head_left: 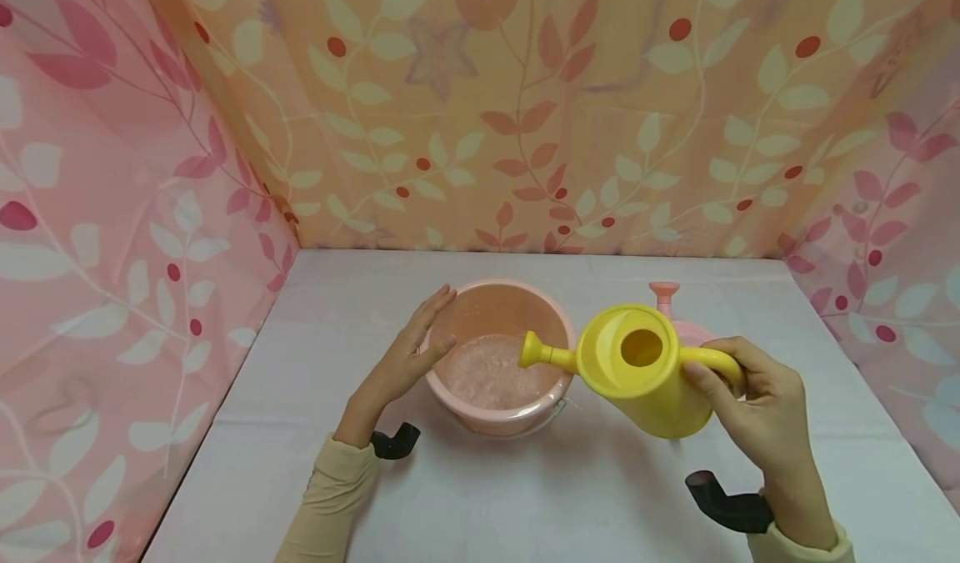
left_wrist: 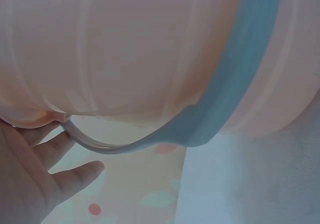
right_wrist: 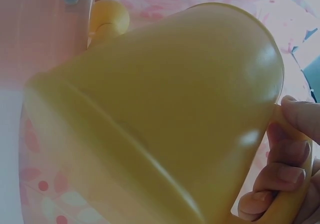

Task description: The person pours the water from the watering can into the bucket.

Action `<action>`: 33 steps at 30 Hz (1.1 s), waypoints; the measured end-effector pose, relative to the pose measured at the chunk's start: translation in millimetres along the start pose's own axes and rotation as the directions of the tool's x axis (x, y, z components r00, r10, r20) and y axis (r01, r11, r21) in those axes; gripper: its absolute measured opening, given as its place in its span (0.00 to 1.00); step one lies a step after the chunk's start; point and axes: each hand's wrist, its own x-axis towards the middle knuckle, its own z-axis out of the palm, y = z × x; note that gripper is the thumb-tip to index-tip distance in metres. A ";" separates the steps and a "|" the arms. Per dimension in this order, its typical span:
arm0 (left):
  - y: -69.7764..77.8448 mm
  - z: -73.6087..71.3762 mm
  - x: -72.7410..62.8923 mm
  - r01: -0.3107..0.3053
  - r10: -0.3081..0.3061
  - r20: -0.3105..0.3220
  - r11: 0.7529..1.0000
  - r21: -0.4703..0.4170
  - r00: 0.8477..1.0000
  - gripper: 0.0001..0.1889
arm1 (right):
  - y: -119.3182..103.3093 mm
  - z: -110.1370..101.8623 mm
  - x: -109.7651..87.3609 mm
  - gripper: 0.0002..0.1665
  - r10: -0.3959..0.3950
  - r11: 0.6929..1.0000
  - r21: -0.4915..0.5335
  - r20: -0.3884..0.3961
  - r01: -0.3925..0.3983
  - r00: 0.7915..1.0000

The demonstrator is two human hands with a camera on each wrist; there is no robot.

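Observation:
My right hand (head_left: 765,409) grips the handle of a yellow watering can (head_left: 648,379), its fingers curled round the handle in the right wrist view. The can (right_wrist: 165,99) is tilted to the left, and its spout head hangs over the right rim of a pink bucket (head_left: 442,392). Rippled, bubbly water (head_left: 491,371) lies in the bucket. My left hand (head_left: 397,359) rests at the bucket's left rim with straight fingers. In the left wrist view, the left hand's fingers (left_wrist: 80,179) are spread beside the bucket wall (left_wrist: 135,44) and its grey-blue carrying handle (left_wrist: 185,129).
Behind the yellow can stands a pink watering can (head_left: 665,292), mostly hidden. A white cloth covers the table (head_left: 525,496). Leaf-patterned curtains (head_left: 487,113) close off the back and both sides. A black curved piece sits at each wrist.

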 end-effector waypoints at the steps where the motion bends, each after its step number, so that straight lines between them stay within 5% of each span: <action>1: -0.1 -0.1 0.1 -0.002 0.002 -0.001 1.000 -0.002 1.000 0.31 | -0.2 0.1 0.2 0.08 -0.002 1.000 0.004 0.000 0.002 1.000; 23: 5.8 -1.1 0.0 0.030 -0.027 -0.065 0.998 0.056 0.998 0.34 | -0.6 1.1 -0.2 0.07 -0.013 1.000 0.020 -0.006 0.014 1.000; 33: -15.5 7.8 3.2 0.052 -0.043 -0.151 0.997 0.061 0.988 0.37 | -1.5 0.2 -0.3 0.08 -0.001 1.000 0.005 0.001 0.001 1.000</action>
